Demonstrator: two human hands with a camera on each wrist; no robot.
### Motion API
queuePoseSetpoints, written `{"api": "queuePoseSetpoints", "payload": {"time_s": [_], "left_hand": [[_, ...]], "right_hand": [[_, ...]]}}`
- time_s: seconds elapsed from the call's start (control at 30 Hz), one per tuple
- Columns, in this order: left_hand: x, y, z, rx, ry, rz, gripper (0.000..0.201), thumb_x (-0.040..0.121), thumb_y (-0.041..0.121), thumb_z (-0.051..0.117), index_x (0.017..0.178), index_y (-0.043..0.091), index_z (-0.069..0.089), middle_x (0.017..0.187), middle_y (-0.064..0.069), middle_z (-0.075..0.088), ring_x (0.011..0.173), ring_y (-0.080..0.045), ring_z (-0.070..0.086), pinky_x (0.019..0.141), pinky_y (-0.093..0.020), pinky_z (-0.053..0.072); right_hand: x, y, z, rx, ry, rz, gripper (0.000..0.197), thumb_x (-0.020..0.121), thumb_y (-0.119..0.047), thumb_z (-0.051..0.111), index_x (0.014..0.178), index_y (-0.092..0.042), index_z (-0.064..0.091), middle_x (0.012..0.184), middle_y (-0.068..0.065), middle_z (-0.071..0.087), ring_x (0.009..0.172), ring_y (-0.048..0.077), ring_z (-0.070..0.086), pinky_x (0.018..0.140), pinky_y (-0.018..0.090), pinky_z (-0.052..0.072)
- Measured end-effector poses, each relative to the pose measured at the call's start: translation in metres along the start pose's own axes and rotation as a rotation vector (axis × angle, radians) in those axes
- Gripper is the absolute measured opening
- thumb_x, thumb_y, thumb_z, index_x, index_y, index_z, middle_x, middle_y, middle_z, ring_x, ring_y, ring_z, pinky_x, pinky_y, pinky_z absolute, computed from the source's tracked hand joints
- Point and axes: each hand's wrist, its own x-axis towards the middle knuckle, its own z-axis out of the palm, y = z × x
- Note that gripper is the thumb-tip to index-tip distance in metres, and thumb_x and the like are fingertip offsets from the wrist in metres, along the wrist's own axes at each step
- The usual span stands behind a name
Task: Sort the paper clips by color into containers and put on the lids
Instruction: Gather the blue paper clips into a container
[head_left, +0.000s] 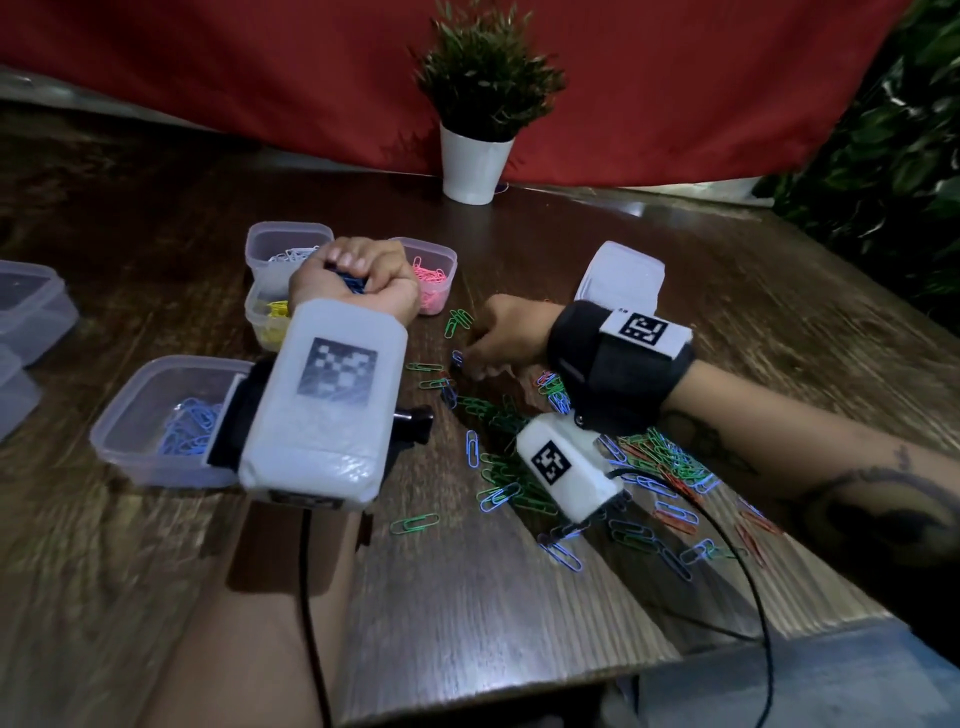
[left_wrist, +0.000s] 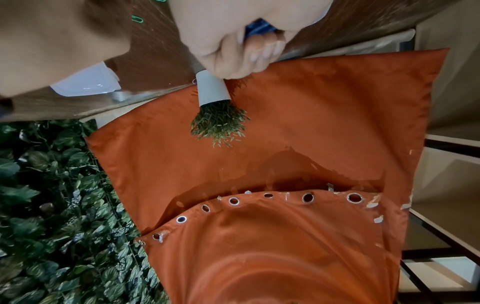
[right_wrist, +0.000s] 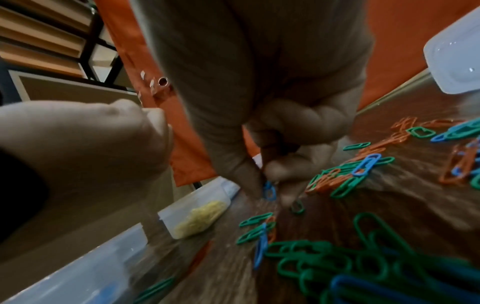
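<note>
Roughly midway: the clear plastic tubs at 10 o'clock hold white, yellow, pink and light-blue clips, lids off. Green, red and blue paper clips remain loose at centre. Left hand fists dark-blue clips; right hand pinches a blue clip on the table.

Dark wood-grain tabletop, streaky with a dull sheen. On it, paper clips with a smooth coloured coating, slightly glossy. Clear frosted plastic containers, smooth-walled; a glossy translucent plastic lid. Behind, red cloth curtain, soft and matt, with shiny metal eyelets. Smooth matt white plant pot.
</note>
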Motion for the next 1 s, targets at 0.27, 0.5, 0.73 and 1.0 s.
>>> {"api": "queuePoseSetpoints", "payload": {"time_s": [0.27, 0.5, 0.73, 1.0], "left_hand": [[-0.002, -0.001, 0.001, -0.024, -0.014, -0.011, 0.029, 0.064, 0.005, 0.037, 0.036, 0.006, 0.032, 0.033, -0.001, 0.026, 0.021, -0.014, 0.024, 0.023, -0.013, 0.013], [-0.001, 0.001, 0.002, -0.026, -0.023, -0.050, 0.038, 0.072, 0.005, 0.040, 0.035, 0.006, 0.032, 0.033, -0.001, 0.027, 0.021, -0.014, 0.026, 0.023, -0.014, 0.014], [0.000, 0.000, 0.000, -0.016, -0.039, -0.023, 0.026, 0.059, 0.004, 0.036, 0.033, 0.006, 0.032, 0.031, -0.001, 0.028, 0.020, -0.014, 0.027, 0.023, -0.013, 0.014], [0.006, 0.008, -0.001, -0.098, -0.032, -0.009, 0.021, 0.059, 0.002, 0.037, 0.040, 0.008, 0.032, 0.032, -0.001, 0.028, 0.021, -0.014, 0.026, 0.022, -0.013, 0.014]], "right_hand": [[-0.002, -0.012, 0.016, -0.054, 0.054, -0.005, 0.033, 0.071, -0.012, 0.077, 0.101, -0.004, 0.066, 0.081, 0.005, 0.061, 0.075, 0.018, 0.055, 0.051, 0.023, 0.041], [-0.001, -0.023, 0.022, -0.214, 0.104, -0.020, 0.036, 0.076, -0.015, 0.074, 0.108, 0.000, 0.063, 0.106, 0.015, 0.064, 0.082, 0.022, 0.053, 0.066, 0.024, 0.039], [-0.004, -0.023, 0.030, -0.245, 0.165, -0.058, 0.013, 0.083, -0.015, 0.065, 0.091, -0.007, 0.060, 0.085, 0.009, 0.053, 0.075, 0.024, 0.051, 0.056, 0.028, 0.038], [-0.003, -0.003, 0.015, 0.166, 0.073, -0.004, 0.006, 0.076, -0.002, 0.068, 0.077, -0.006, 0.063, 0.054, 0.000, 0.054, 0.043, 0.010, 0.048, 0.041, 0.019, 0.040]]}}
